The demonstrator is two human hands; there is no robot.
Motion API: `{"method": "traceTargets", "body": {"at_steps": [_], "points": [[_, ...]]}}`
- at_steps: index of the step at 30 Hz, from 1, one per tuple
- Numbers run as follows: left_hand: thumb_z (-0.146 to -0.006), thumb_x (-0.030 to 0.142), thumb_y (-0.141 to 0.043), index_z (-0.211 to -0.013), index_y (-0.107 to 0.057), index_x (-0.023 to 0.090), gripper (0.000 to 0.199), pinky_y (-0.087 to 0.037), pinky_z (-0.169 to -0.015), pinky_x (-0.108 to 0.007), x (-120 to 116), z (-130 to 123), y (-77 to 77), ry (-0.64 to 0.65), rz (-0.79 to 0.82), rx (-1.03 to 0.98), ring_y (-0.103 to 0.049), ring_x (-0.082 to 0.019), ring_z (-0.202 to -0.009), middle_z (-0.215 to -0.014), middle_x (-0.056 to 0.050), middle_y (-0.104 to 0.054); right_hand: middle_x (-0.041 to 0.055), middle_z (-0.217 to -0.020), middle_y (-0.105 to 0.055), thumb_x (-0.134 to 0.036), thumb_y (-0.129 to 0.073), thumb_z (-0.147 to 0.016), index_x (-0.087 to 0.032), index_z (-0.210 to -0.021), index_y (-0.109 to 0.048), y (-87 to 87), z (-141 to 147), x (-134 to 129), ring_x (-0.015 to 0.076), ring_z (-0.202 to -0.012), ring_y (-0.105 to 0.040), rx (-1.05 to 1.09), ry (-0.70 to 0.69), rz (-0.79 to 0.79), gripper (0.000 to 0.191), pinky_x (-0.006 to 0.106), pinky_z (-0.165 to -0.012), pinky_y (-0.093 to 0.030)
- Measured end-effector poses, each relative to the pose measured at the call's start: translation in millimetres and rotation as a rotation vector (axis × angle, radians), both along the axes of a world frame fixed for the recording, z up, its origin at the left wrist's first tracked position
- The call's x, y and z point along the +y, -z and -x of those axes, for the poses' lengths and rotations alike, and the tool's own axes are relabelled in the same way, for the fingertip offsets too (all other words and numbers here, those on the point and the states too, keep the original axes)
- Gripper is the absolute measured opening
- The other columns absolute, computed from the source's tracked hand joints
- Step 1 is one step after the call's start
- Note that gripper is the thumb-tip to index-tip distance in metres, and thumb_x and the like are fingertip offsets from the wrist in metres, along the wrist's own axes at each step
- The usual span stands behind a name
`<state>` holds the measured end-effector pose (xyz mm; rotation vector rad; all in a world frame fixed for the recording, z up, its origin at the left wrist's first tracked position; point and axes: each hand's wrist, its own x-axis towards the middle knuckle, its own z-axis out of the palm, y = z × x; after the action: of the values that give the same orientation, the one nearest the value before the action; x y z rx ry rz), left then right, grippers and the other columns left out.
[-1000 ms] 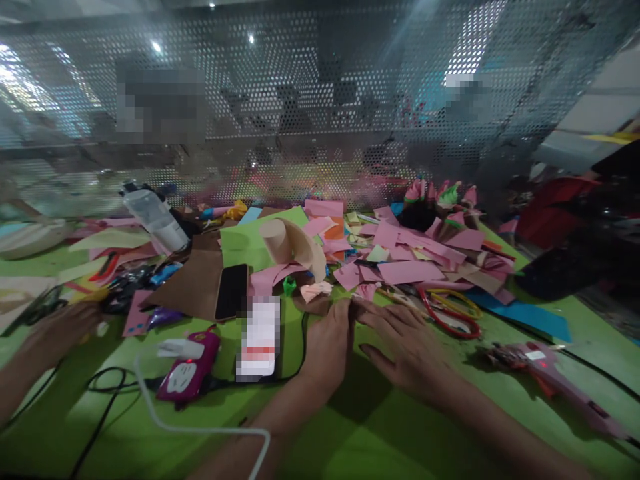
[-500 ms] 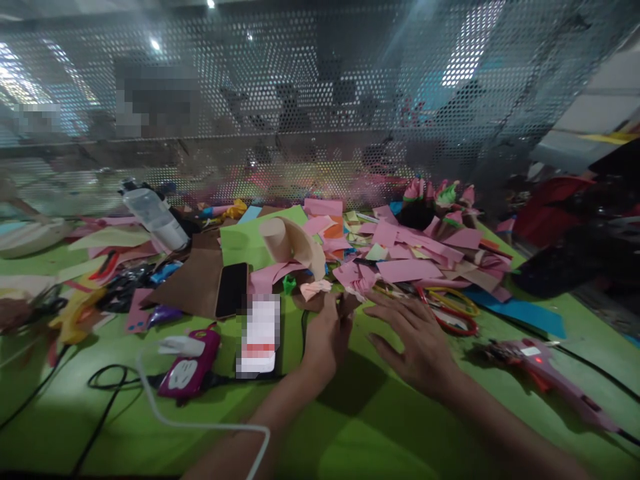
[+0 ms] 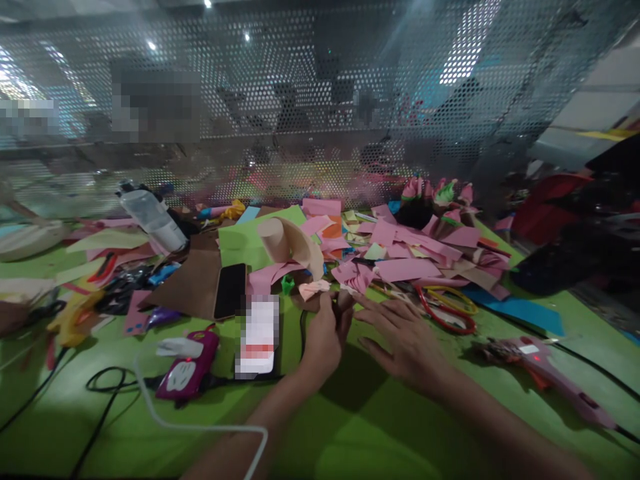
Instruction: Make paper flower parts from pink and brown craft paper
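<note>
Holding a small brown paper piece point(image 3: 344, 299), partly hidden, in the narrowed left hand point(image 3: 323, 333) above the green counter point(image 3: 380, 433); reaching alongside with the loosely open right hand point(image 3: 407, 337). Beyond, showing scattered pink paper point(image 3: 407, 269); farther right, a pink plastic glue gun point(image 3: 555, 375).

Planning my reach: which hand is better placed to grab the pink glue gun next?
Right, probably: the right hand is nearer the pink glue gun and looks open, while the left hand holds a small brown piece.

The left hand point(image 3: 323, 340) hides some of the brown thing point(image 3: 344, 300). Squares blur the white phone point(image 3: 261, 340). The right arm point(image 3: 505, 420) gets cut off.
</note>
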<state>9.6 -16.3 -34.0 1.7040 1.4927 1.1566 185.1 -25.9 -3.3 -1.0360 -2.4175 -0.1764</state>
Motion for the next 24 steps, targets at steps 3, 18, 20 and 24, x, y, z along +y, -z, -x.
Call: {"method": "traceTargets", "body": {"at_steps": [3, 18, 20, 24], "points": [[-0.09, 0.03, -0.047, -0.101, -0.044, 0.021, 0.014, -0.049, -0.076, -0.031, 0.4, -1.2, -2.0, 0.027, 0.024, -0.06, -0.059, -0.017, -0.076, -0.092, -0.005, -0.063, 0.0099, -0.138, -0.063, -0.024, -0.053, -0.092, -0.022, -0.119, -0.061, -1.0, 0.7, 0.1, 0.0281, -0.103, -0.064, -0.037, 0.004, -0.001, 0.028, 0.045, -0.084, -0.05], [-0.094, 0.048, -0.049, -0.111, -0.053, 0.02, 0.033, -0.044, -0.103, -0.034, 4.0, -2.3, -6.5, 0.114, 0.263, -0.424, -0.059, -0.022, -0.117, -0.12, -0.012, -0.065, 0.0099, -0.137, -0.064, -0.02, -0.055, -0.089, -0.022, -0.118, -0.063, -4.2, 1.2, 0.5, 0.0268, -0.099, -0.064, -0.01, -0.034, -0.01, 0.03, 0.041, -0.081, -0.049], [-0.093, 0.049, -0.05, -0.119, -0.055, 0.019, 0.04, -0.042, -0.106, -0.033, 3.6, -2.4, -8.7, 0.122, 0.304, -0.511, -0.055, -0.023, -0.125, -0.129, -0.012, -0.063, 0.0094, -0.14, -0.062, -0.019, -0.055, -0.089, -0.022, -0.119, -0.062, -4.5, 1.2, 0.6, 0.0261, -0.099, -0.064, 0.007, -0.039, -0.016, 0.03, 0.041, -0.081, -0.049], [-0.091, 0.051, -0.054, -0.124, -0.062, 0.019, 0.046, -0.042, -0.106, -0.034, -0.3, -1.5, -18.6, 0.106, 0.346, -0.543, -0.055, -0.025, -0.126, -0.133, -0.012, -0.063, 0.01, -0.141, -0.061, -0.019, -0.055, -0.089, -0.021, -0.118, -0.062, -4.1, 1.2, 0.6, 0.0264, -0.1, -0.064, 0.01, -0.03, -0.018, 0.029, 0.041, -0.081, -0.049]]}}
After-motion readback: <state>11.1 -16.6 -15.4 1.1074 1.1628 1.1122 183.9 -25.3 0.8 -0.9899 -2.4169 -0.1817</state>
